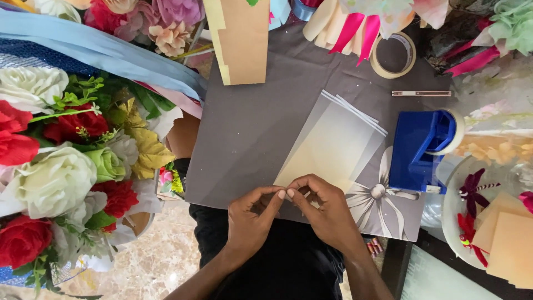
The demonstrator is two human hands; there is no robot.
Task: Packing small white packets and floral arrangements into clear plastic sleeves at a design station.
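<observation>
At six o'clock on the grey sheet (250, 139), the left hand (250, 222) and the right hand (327, 214) meet fingertip to fingertip, both pinching the near edge of a stack of translucent plastic sleeves (333, 144). Thumbs and forefingers of each hand are closed on that edge; the other fingers curl loosely. The sleeves lie flat, fanned a little, running from the hands toward one o'clock, cream-tinted at the near end and paler at the far end.

Just beside the sleeves at three o'clock stands a blue tape dispenser (419, 147), its roll at the far right. Under it, at four o'clock, a printed white flower (380, 194) shows on the grey sheet. At one o'clock lie a roll of clear tape (393, 54) and, near it, a slim pen-like stick (422, 93). At twelve o'clock a brown paper bag (240, 39) rests on the sheet's far edge.

At nine o'clock a bunch of artificial roses (61, 161), red, white and pale green, fills the left side. At four o'clock, well apart from the hands, a clear dish (452, 211) holds red dragonfly ornaments (472, 191) next to peach paper squares (508, 239).
</observation>
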